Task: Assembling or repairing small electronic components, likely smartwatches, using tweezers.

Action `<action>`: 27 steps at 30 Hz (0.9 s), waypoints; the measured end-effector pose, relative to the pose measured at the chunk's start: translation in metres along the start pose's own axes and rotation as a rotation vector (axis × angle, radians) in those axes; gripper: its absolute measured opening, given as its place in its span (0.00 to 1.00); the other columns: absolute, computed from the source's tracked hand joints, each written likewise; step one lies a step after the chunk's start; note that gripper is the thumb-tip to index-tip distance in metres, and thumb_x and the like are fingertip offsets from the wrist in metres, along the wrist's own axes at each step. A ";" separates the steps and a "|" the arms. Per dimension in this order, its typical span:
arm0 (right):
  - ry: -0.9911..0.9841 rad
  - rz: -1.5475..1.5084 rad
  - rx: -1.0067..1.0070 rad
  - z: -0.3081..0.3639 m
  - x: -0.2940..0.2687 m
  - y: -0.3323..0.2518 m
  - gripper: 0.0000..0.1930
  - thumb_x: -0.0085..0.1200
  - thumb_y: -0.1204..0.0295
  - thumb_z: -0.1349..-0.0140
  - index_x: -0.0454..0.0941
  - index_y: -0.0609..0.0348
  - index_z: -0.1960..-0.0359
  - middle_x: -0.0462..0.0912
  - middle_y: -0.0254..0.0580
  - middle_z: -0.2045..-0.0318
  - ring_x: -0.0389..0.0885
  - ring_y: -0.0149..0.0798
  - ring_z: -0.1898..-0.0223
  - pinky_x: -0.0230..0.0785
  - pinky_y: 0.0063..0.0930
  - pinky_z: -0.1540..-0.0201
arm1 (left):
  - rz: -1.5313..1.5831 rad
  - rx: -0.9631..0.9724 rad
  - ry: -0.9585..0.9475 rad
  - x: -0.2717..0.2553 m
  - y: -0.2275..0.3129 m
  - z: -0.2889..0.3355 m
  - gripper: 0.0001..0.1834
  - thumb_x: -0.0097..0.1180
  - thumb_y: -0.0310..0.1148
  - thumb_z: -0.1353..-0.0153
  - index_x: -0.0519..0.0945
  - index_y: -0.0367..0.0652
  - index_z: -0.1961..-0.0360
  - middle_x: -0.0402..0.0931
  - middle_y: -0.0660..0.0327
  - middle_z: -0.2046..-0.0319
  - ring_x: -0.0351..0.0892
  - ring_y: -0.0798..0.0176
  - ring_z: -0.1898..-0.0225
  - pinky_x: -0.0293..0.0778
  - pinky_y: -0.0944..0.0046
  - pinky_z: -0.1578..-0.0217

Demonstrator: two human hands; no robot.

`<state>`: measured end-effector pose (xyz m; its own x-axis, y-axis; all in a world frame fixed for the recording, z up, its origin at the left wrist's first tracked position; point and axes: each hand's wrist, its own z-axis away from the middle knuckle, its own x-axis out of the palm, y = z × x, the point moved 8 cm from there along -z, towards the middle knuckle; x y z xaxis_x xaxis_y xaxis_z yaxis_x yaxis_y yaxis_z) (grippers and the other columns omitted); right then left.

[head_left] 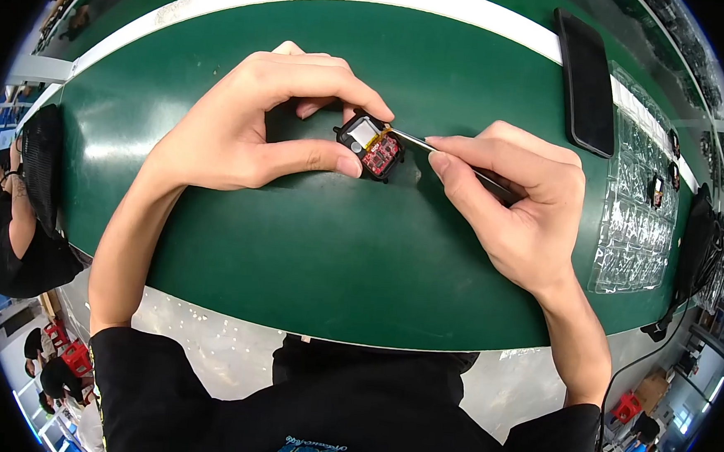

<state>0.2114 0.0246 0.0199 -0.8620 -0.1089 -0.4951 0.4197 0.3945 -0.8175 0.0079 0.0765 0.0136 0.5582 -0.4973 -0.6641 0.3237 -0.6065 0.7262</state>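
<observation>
Between the thumb and forefinger of my left hand [252,120] is a small black watch-like case [370,146], its inside turned up. Within it lie a red circuit board [380,154], a silvery block [362,132] and a strip of yellow tape or flex. My right hand [521,194] pinches a pair of metal tweezers [413,139] from the right. Their tip meets the case's upper right edge, by the yellow strip. Whether the tip grips anything is too small to tell.
A black phone [585,82] lies at the upper right of the green table [319,256]. Beside it stands a clear plastic tray [635,234] with many pockets, a few holding small dark parts. A black bag [699,238] sits at the right edge. Another person [26,230] is at the far left.
</observation>
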 end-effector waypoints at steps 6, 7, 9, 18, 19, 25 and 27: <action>-0.002 -0.016 0.025 0.001 -0.001 0.001 0.08 0.71 0.83 0.35 0.95 0.67 0.56 0.81 0.31 0.77 0.70 0.18 0.79 0.53 0.20 0.76 | -0.028 -0.010 -0.012 0.000 0.003 -0.001 0.28 0.85 0.38 0.50 0.93 0.44 0.46 0.91 0.65 0.57 0.75 0.65 0.63 0.66 0.62 0.56; -0.001 -0.016 0.027 0.001 -0.001 0.002 0.08 0.71 0.83 0.35 0.95 0.67 0.56 0.81 0.31 0.77 0.70 0.18 0.79 0.53 0.20 0.76 | -0.027 -0.009 -0.014 0.000 0.004 -0.001 0.28 0.85 0.38 0.50 0.93 0.44 0.46 0.91 0.65 0.57 0.75 0.65 0.63 0.66 0.62 0.56; -0.001 -0.017 0.020 0.001 -0.001 0.002 0.08 0.71 0.83 0.35 0.95 0.67 0.56 0.81 0.31 0.77 0.69 0.18 0.79 0.53 0.20 0.76 | -0.044 -0.016 -0.022 0.001 0.004 -0.001 0.28 0.84 0.37 0.49 0.93 0.45 0.45 0.91 0.64 0.56 0.76 0.65 0.61 0.65 0.62 0.56; 0.003 0.017 -0.004 0.001 -0.001 -0.001 0.08 0.71 0.84 0.37 0.95 0.67 0.57 0.81 0.31 0.78 0.70 0.19 0.79 0.53 0.21 0.76 | -0.030 0.015 -0.005 0.002 0.005 -0.001 0.27 0.83 0.37 0.47 0.93 0.45 0.44 0.90 0.65 0.56 0.77 0.64 0.59 0.65 0.62 0.56; 0.003 0.017 -0.003 0.000 -0.001 -0.001 0.08 0.71 0.84 0.37 0.95 0.67 0.57 0.81 0.31 0.78 0.70 0.19 0.79 0.53 0.21 0.76 | -0.029 0.015 -0.006 0.002 0.006 -0.001 0.27 0.83 0.37 0.47 0.93 0.45 0.44 0.90 0.65 0.56 0.77 0.64 0.59 0.65 0.62 0.56; -0.008 0.021 -0.010 -0.001 0.001 -0.002 0.08 0.70 0.84 0.38 0.95 0.67 0.58 0.80 0.32 0.78 0.71 0.20 0.79 0.55 0.22 0.76 | -0.056 0.011 -0.008 0.002 0.007 0.000 0.27 0.83 0.38 0.47 0.93 0.47 0.44 0.89 0.66 0.56 0.75 0.65 0.58 0.63 0.62 0.57; -0.011 0.018 -0.004 -0.001 0.001 -0.002 0.08 0.70 0.84 0.38 0.95 0.68 0.58 0.80 0.31 0.78 0.71 0.20 0.79 0.55 0.21 0.76 | -0.066 -0.002 -0.023 0.003 0.005 0.000 0.27 0.83 0.38 0.47 0.93 0.47 0.44 0.89 0.66 0.56 0.75 0.65 0.58 0.63 0.62 0.57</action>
<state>0.2098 0.0246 0.0212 -0.8511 -0.1119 -0.5129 0.4340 0.3997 -0.8074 0.0110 0.0717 0.0152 0.5178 -0.4709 -0.7142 0.3608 -0.6368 0.6814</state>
